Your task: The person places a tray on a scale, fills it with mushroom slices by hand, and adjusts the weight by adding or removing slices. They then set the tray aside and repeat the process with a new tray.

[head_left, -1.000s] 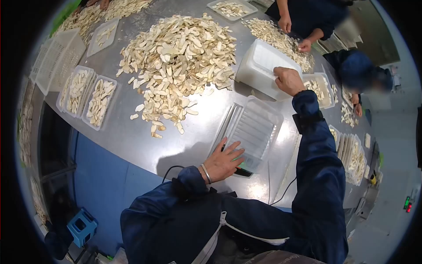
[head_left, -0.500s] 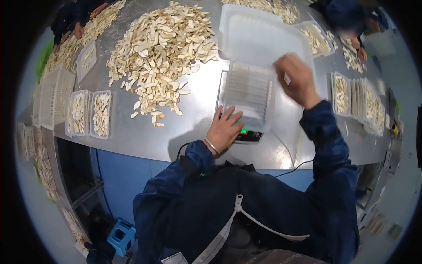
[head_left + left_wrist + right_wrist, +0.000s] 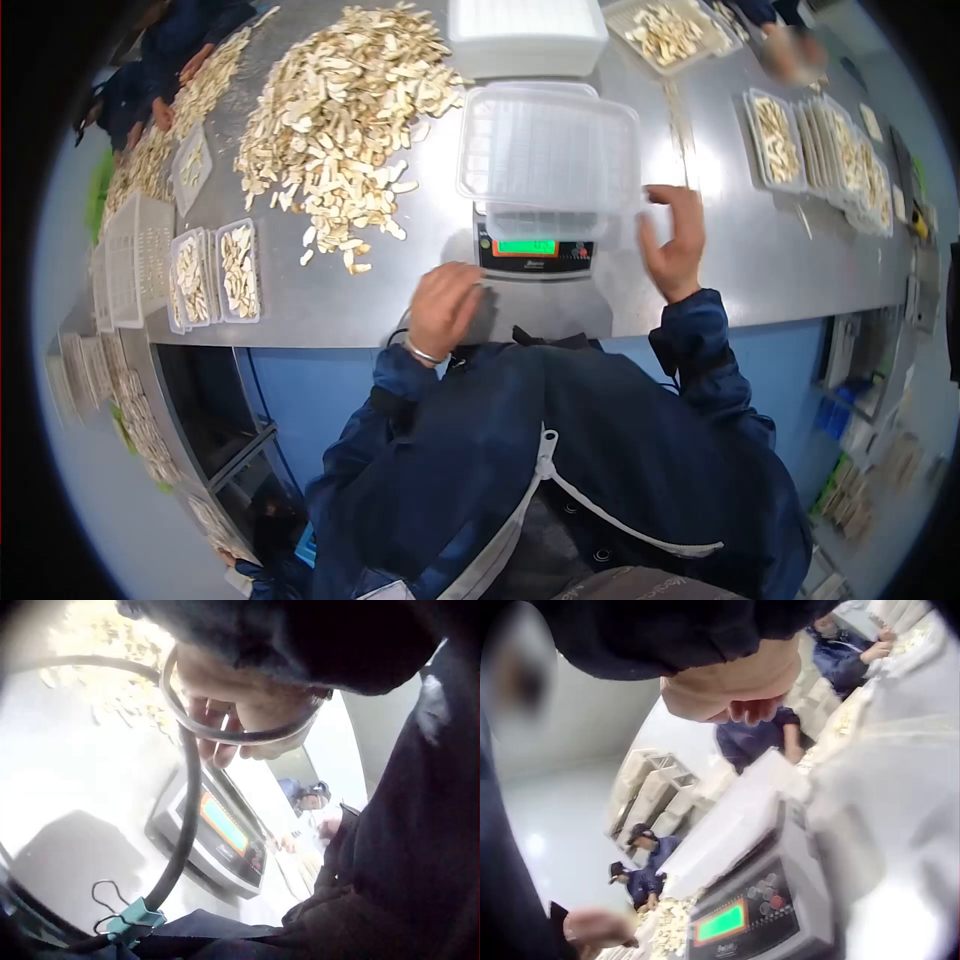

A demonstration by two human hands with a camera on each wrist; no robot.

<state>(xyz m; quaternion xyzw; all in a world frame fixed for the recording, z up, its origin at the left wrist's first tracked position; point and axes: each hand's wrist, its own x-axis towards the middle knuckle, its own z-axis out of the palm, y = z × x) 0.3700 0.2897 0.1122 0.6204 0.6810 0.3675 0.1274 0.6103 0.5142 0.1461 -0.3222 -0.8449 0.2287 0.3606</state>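
Clear plastic trays lie overlapped on a digital scale, the upper one offset to the right. The scale's display glows green. My left hand hovers in front of the scale's left corner, fingers loosely bent, holding nothing. At the trays' right edge is my right hand, thumb and forefinger spread apart and the other fingers bent. Both wrist views show the scale below the hands, its display lit in the right wrist view.
A big heap of dried mushroom slices covers the table's left part. Behind the scale stands a white block of stacked trays. Filled trays stand at left and right. Other people work around the table.
My left hand has drawn back from the scale's front to the lower left. My right hand has come from the white stack down beside the clear trays. The head view has shifted.
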